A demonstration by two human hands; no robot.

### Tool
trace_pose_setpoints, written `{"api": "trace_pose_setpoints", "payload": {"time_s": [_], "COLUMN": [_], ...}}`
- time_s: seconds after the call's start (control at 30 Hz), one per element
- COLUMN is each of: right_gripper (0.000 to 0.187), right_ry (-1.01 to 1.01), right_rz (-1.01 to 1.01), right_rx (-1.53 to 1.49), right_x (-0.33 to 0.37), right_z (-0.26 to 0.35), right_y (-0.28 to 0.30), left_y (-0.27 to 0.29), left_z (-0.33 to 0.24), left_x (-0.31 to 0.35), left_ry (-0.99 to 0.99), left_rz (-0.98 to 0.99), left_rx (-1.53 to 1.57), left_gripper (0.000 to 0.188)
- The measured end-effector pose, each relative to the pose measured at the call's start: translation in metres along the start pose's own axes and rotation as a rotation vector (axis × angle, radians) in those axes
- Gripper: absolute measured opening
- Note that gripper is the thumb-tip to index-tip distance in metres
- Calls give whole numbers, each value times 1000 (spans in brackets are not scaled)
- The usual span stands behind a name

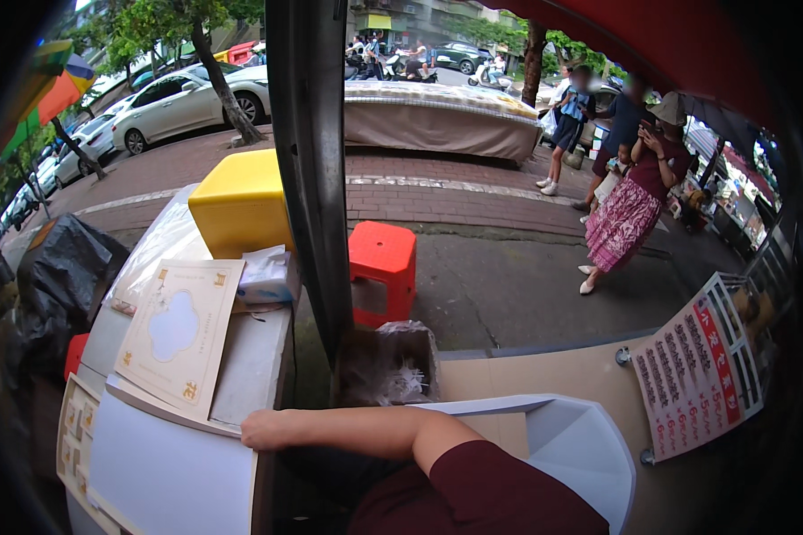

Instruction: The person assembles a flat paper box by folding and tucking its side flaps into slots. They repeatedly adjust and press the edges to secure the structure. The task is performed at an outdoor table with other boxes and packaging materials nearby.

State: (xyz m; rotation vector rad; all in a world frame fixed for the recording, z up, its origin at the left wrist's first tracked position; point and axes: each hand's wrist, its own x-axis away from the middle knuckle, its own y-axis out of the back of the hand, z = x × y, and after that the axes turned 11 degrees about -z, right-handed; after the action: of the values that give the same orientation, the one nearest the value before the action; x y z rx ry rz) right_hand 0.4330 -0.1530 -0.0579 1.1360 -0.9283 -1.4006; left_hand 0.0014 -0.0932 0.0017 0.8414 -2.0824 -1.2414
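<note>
My right hand (264, 430) rests at the right edge of the table, its fingers curled in. It is beside the corner of a large plain white panel (169, 468); whether it grips that edge is hidden. My bare forearm and maroon sleeve (500, 477) reach in from the lower right. Beyond the panel lies a cream printed cover (205, 343) with a flower-shaped cutout and gold corner marks. A cream tray-like piece (78, 428) with small gold patterns shows along the panel's left side. My left hand is out of view.
On the table stand a yellow box-like stool (241, 201) and a tissue pack (269, 276). A dark post (308, 169) rises beside it. Nearby are a red stool (384, 267), a lined bin (428, 348), a white chair (580, 437) and a wheeled sign (696, 366). Several people stand outside.
</note>
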Motion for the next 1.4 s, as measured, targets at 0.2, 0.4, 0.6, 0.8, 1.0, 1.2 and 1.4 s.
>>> {"api": "trace_pose_setpoints", "payload": {"time_s": [0.2,0.4,0.6,0.8,1.0,1.2,1.4], "right_gripper": [14,16,16,14,16,15,15], "right_ry": [18,59,99,187,100,47,39], "right_rz": [69,157,143,243,294,355,456], "right_rx": [11,-32,-68,-175,-355,-342,-303], "right_x": [-20,-16,-32,-22,-25,-32,-40], "right_z": [-3,-13,-5,-25,-22,-19,-10], "right_y": [-9,6,11,31,48,49,62], "left_y": [8,14,-13,6,10,5,5], "left_z": [12,-30,30,9,15,17,21], "left_x": [-7,-1,17,-17,-15,-8,-12], "left_ry": [71,294,92,274,255,250,189], "left_rz": [84,-12,-127,15,-11,-26,6], "left_rx": [90,238,160,143,261,311,255], "left_gripper": [23,22,23,27,26,24,25]}}
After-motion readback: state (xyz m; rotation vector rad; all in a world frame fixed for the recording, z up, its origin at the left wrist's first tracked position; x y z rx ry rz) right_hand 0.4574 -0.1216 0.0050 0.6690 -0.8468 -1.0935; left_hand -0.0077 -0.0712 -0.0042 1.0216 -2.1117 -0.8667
